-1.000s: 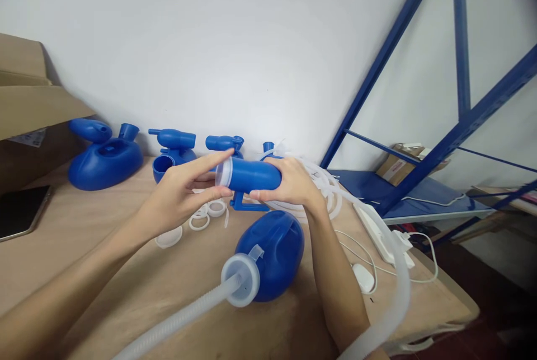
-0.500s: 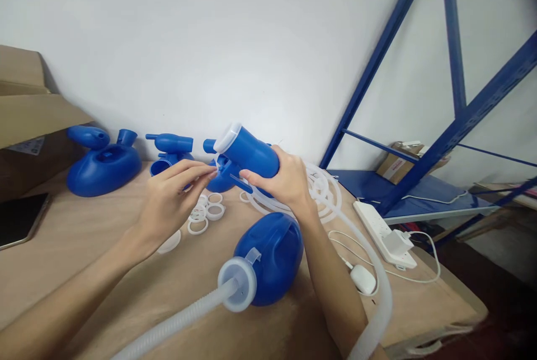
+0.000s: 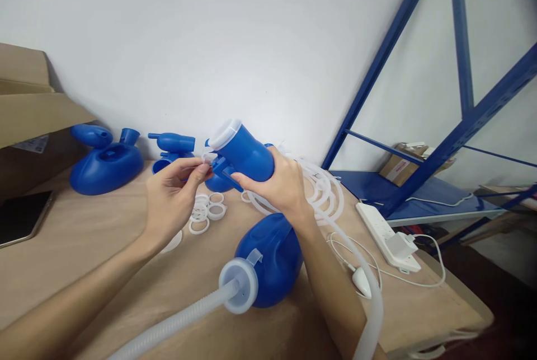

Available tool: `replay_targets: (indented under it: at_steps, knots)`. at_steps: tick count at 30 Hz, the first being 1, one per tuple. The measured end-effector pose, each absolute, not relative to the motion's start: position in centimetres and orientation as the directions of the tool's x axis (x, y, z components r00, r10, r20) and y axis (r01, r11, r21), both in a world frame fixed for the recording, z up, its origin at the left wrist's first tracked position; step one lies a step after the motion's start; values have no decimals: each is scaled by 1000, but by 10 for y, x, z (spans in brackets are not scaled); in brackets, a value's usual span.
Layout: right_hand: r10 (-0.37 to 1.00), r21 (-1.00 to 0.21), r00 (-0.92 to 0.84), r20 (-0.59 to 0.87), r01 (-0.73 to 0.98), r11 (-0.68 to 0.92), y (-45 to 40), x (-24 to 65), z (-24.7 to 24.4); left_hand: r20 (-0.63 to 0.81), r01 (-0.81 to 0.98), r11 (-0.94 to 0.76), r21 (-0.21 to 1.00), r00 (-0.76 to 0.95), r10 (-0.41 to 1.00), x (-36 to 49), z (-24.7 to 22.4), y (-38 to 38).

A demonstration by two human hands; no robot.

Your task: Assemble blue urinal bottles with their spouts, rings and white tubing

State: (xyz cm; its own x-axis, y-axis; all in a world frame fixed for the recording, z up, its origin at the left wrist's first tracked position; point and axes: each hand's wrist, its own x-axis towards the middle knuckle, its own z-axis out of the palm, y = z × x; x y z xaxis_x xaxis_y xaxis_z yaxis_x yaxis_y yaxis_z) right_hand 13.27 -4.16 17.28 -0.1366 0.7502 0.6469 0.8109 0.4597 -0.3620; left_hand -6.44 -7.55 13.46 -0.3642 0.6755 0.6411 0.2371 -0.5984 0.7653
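Observation:
My right hand [image 3: 285,181] is wrapped round a blue plastic cylinder [image 3: 251,153], held tilted above the table. A white translucent cap [image 3: 225,134] sits on its upper left end. The thumb and forefinger of my left hand [image 3: 174,195] pinch a small translucent strap [image 3: 208,157] beside that cap, next to a blue clip [image 3: 222,168] on the cylinder's side; the fingertips partly cover the strap. Below my hands lies a blue bottle [image 3: 272,265], with a white cap [image 3: 239,285] and a ribbed clear hose [image 3: 176,321] running from it toward the lower left.
Several white rings [image 3: 199,225] lie behind my left wrist. Coiled clear tubing [image 3: 331,192] is at the right, near a power strip [image 3: 386,237]. Blue bottles [image 3: 107,169] stand along the wall. A cardboard box [image 3: 37,119], a phone [image 3: 27,217] and a blue rack [image 3: 386,80] flank the table.
The blue cylinder has shifted slightly left and turned, showing more of its side clip. My left fingers have moved a little left with the strap, now more visible. The view has shifted slightly.

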Motion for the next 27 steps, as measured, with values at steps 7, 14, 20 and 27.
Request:
replay_targets:
  at_steps: [7, 14, 20, 27]
  knots:
    - [744, -328, -157, 650, 824, 461, -42, 131, 173, 628, 197, -614, 764, -444, 639, -60, 136, -78]
    - [729, -327, -157, 667, 817, 475, -42, 129, 170, 734, 301, -672, 676, -354, 579, -61, 134, -79]
    - [690, -334, -158, 706, 786, 521, -35, 130, 163, 796, 419, -677, 605, -338, 502, -62, 133, -80]
    - [696, -449, -111, 709, 691, 567, -34, 136, 168, 754, 383, -650, 657, -363, 548, -65, 141, -81]
